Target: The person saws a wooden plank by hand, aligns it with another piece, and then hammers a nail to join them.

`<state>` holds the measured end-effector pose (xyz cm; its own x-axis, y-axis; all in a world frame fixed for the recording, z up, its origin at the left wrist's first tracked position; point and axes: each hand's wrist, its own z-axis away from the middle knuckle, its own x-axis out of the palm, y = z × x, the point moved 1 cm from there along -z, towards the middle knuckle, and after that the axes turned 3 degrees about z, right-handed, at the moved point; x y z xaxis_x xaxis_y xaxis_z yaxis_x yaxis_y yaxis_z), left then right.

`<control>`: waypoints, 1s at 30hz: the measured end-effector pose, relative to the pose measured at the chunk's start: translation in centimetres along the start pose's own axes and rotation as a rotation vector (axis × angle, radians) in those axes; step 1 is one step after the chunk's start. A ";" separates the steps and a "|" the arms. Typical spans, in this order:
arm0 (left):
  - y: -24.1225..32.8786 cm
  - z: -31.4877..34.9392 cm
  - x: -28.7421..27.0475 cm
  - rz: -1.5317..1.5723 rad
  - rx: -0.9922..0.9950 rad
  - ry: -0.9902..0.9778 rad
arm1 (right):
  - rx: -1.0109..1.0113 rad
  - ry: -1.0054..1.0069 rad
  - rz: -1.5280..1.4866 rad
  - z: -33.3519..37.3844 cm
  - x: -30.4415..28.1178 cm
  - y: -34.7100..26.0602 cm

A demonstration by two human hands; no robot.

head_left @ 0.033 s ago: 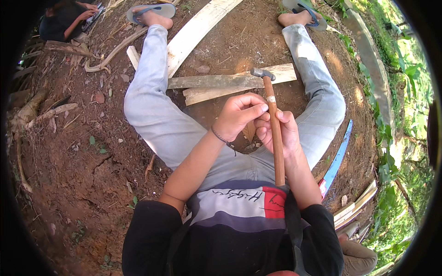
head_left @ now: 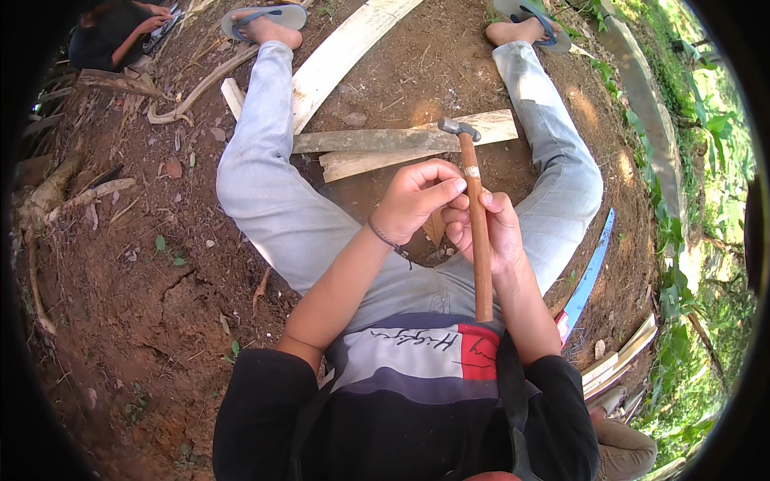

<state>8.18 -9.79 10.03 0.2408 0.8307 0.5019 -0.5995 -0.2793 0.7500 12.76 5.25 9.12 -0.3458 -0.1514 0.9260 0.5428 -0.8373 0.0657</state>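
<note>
Nothing has shifted since a moment ago: I sit on the bare dirt ground (head_left: 144,321) with my legs spread, and the hammer (head_left: 475,224) stands upright between my hands as before, steel head up. My right hand (head_left: 491,236) is closed on the wooden handle, its grip clamped there. My left hand (head_left: 417,199) pinches together against the handle's upper part. The wooden planks (head_left: 377,148) lie between my knees, untouched.

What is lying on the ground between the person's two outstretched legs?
Two wooden slats lie crosswise on bare dirt, below the hammer, in the head view.
</note>
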 end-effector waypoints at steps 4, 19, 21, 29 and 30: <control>-0.3 -0.5 -0.2 0.065 -0.007 0.104 | 0.044 0.013 0.073 -0.1 1.0 0.2; -0.1 -1.2 -1.7 0.092 0.082 0.244 | 0.122 0.585 1.303 0.2 -5.6 -0.5; -0.2 -1.2 -1.1 0.013 0.067 0.251 | -0.554 0.706 1.942 1.0 -6.2 1.1; -5.6 -0.6 3.8 -0.121 -0.018 -0.098 | -0.654 0.479 1.357 7.5 -2.2 0.3; -5.8 -0.4 4.6 -0.144 -0.070 -0.118 | -0.607 0.464 1.289 9.5 -2.7 -0.3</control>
<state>12.45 -4.20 7.81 0.4132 0.7966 0.4413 -0.6027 -0.1240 0.7882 20.83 10.92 10.09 -0.1589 -0.9871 0.0215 0.3046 -0.0697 -0.9499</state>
